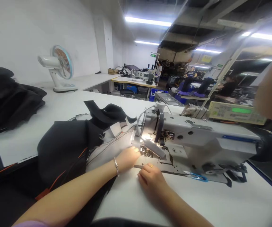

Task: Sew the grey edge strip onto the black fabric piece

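Under the lit head of a grey-white sewing machine, my left hand is closed on the right edge of a black and grey fabric piece. Its fingertips are close to the needle area, left of the presser foot. My right hand rests at the front edge of the metal bed, just below and right of the left one. Its fingers are curled together, and whatever may be in them is hidden. The fabric spreads leftward in dark folds with orange edging. Blue-handled thread snips lie on the machine bed to the right.
A pile of black fabric lies on the white table at far left, near a fan. Thread cones and a control panel stand behind the machine. Farther back are another sewing machine and several people.
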Motion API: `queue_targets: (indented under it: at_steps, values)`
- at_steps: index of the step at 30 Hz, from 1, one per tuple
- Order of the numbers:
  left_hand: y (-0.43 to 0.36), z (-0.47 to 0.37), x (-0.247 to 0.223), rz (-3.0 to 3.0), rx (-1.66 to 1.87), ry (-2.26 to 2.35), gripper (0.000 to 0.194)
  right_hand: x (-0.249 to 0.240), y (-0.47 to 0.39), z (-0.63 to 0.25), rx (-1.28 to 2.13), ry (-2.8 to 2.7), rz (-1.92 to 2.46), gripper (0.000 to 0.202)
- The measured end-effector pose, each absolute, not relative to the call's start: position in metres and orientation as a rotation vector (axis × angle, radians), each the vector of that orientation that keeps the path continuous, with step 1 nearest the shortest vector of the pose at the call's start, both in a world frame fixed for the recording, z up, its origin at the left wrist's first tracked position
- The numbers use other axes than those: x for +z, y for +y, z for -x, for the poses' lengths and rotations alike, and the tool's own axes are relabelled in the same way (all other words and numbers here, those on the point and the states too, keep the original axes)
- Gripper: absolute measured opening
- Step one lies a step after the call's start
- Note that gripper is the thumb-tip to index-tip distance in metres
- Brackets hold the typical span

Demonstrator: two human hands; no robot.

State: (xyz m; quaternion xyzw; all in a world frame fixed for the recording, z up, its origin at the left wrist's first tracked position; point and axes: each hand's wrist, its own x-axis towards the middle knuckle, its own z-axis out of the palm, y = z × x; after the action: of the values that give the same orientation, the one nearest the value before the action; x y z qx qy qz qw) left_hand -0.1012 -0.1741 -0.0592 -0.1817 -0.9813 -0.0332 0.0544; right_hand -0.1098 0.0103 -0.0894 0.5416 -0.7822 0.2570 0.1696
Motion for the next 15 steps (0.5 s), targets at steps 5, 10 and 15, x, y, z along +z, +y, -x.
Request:
queue_targets:
  at_steps: [5,10,15]
  values:
    - [-0.176,0.103,-0.059,0.558,-0.101,-2.986,0.015,-0.08,0.012,0.114,0.796,-2.249,-1.565,0.021]
    - [-0.178,0.104,-0.061,0.581,-0.131,-2.99,0.018,-0.062,0.073,0.15,0.47,-2.601,-0.919,0.026]
    - [-0.176,0.105,-0.064,0.575,-0.128,-3.013,0.018,-0.08,0.16,0.186,0.121,-2.808,-0.426,0.032]
